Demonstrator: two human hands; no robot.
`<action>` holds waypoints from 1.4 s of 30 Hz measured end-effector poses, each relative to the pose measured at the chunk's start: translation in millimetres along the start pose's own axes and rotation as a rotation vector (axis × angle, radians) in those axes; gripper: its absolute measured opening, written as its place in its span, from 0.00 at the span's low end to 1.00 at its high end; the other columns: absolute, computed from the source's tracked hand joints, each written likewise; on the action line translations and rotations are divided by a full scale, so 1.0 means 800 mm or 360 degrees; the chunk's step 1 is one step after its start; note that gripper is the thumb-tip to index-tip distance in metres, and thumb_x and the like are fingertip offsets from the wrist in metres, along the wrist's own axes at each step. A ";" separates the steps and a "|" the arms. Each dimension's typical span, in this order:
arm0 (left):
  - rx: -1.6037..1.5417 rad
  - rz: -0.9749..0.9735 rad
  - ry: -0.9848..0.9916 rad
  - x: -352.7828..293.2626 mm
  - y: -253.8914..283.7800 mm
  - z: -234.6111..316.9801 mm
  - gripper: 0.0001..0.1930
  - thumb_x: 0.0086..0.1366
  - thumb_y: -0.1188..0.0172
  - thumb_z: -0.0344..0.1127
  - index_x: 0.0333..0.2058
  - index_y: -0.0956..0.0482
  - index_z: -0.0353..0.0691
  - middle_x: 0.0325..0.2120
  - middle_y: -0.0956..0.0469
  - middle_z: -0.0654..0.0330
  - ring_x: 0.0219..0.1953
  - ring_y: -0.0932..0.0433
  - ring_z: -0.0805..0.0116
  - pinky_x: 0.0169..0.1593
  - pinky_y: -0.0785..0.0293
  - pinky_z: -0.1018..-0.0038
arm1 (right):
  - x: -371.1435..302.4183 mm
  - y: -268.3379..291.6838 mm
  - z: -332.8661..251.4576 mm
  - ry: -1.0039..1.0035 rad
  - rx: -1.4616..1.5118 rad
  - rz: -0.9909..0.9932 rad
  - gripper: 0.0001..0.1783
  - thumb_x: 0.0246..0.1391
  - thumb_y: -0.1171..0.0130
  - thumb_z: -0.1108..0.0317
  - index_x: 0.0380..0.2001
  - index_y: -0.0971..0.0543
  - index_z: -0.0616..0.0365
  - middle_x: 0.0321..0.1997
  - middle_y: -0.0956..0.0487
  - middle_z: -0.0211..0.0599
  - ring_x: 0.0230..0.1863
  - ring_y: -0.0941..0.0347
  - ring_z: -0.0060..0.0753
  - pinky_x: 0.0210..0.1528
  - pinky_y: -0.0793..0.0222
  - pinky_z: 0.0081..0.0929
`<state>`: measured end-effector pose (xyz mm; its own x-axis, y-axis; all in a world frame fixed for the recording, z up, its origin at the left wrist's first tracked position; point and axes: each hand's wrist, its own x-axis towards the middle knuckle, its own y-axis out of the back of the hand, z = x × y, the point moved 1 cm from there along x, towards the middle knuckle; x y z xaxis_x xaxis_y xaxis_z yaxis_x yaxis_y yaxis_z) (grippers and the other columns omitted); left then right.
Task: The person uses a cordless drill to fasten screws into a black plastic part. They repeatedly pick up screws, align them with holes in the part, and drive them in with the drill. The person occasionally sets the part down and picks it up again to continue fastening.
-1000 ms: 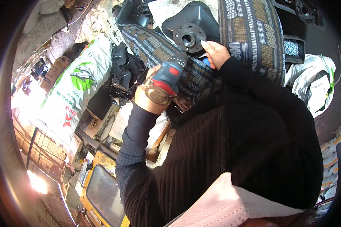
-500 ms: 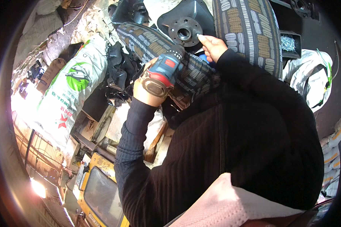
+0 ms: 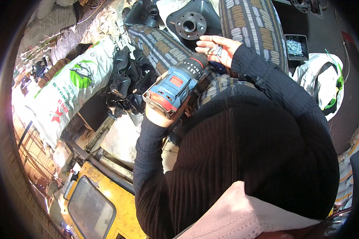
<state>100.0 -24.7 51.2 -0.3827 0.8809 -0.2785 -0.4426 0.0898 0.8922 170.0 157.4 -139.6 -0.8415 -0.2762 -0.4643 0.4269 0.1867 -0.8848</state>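
A blue and red cordless drill (image 3: 172, 87) is gripped in my left hand (image 3: 158, 116), with its black chuck pointing up and right toward my other hand. My right hand (image 3: 226, 51) is turned palm up, fingers extended. Several small silvery screws (image 3: 219, 50) lie in that palm. Just beyond the hands, a black part with a round holed flange (image 3: 202, 24) rests between my knees. My legs, in patterned trousers, frame it on both sides. Something blue below my right hand is mostly hidden.
On the right, a black box (image 3: 302, 57) holds many screws near a white bag (image 3: 331, 75). Dark moulded pieces (image 3: 127, 75) are heaped left of my leg, beside a large white and green sack (image 3: 73, 85). A yellow machine (image 3: 125, 207) stands at lower left.
The drill has come away from the flange, nearer my body. My right hand has left the flange's edge, turned palm up and spread its fingers, showing the screws.
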 end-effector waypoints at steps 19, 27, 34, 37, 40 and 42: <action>0.0018 0.0041 -0.0035 0.003 -0.007 0.000 0.14 0.48 0.36 0.33 0.37 0.22 0.44 0.33 0.22 0.58 0.35 0.23 0.57 0.38 0.27 0.65 | 0.000 0.000 -0.005 -0.0054 -0.0185 -0.0043 0.21 0.62 0.59 0.62 0.52 0.32 0.65 0.48 0.24 0.45 0.50 0.27 0.39 0.48 0.29 0.33; -0.0049 0.0014 0.0000 0.007 -0.006 0.001 0.15 0.47 0.35 0.34 0.37 0.21 0.44 0.33 0.22 0.59 0.35 0.23 0.57 0.40 0.27 0.63 | 0.006 0.000 -0.003 -0.0024 -0.0147 -0.0047 0.22 0.63 0.61 0.61 0.53 0.33 0.64 0.52 0.27 0.46 0.53 0.29 0.41 0.49 0.29 0.33; -0.0054 0.0067 0.0089 -0.003 0.011 -0.001 0.17 0.47 0.34 0.35 0.39 0.22 0.45 0.34 0.22 0.59 0.35 0.23 0.58 0.40 0.27 0.64 | 0.009 -0.005 -0.004 -0.0008 -0.0075 0.0021 0.22 0.63 0.63 0.62 0.54 0.34 0.65 0.53 0.28 0.47 0.52 0.29 0.42 0.49 0.28 0.35; -0.0163 0.0120 0.0102 -0.002 0.014 -0.004 0.16 0.48 0.34 0.35 0.39 0.22 0.45 0.34 0.22 0.59 0.35 0.23 0.57 0.39 0.27 0.64 | 0.011 -0.007 -0.005 -0.0074 -0.0069 0.0022 0.22 0.64 0.64 0.62 0.54 0.34 0.65 0.52 0.27 0.47 0.52 0.28 0.41 0.50 0.28 0.35; 0.0045 0.0020 0.0018 0.003 0.008 -0.006 0.16 0.48 0.35 0.36 0.39 0.22 0.45 0.34 0.22 0.59 0.35 0.23 0.57 0.39 0.27 0.63 | 0.011 -0.007 -0.006 -0.0095 -0.0102 -0.0023 0.22 0.64 0.66 0.61 0.54 0.34 0.65 0.52 0.27 0.46 0.51 0.28 0.40 0.51 0.29 0.34; 0.0043 0.0027 -0.0059 0.007 0.003 -0.008 0.15 0.48 0.35 0.35 0.38 0.22 0.44 0.34 0.22 0.59 0.35 0.23 0.57 0.39 0.28 0.63 | 0.010 -0.007 -0.006 -0.0084 -0.0093 -0.0053 0.23 0.64 0.65 0.61 0.54 0.34 0.65 0.52 0.27 0.47 0.52 0.28 0.40 0.48 0.28 0.32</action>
<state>91.3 -22.4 49.1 -0.3592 0.8990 -0.2505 -0.4143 0.0869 0.9060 159.4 158.6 -138.2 -0.8356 -0.3322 -0.4375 0.3777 0.2310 -0.8967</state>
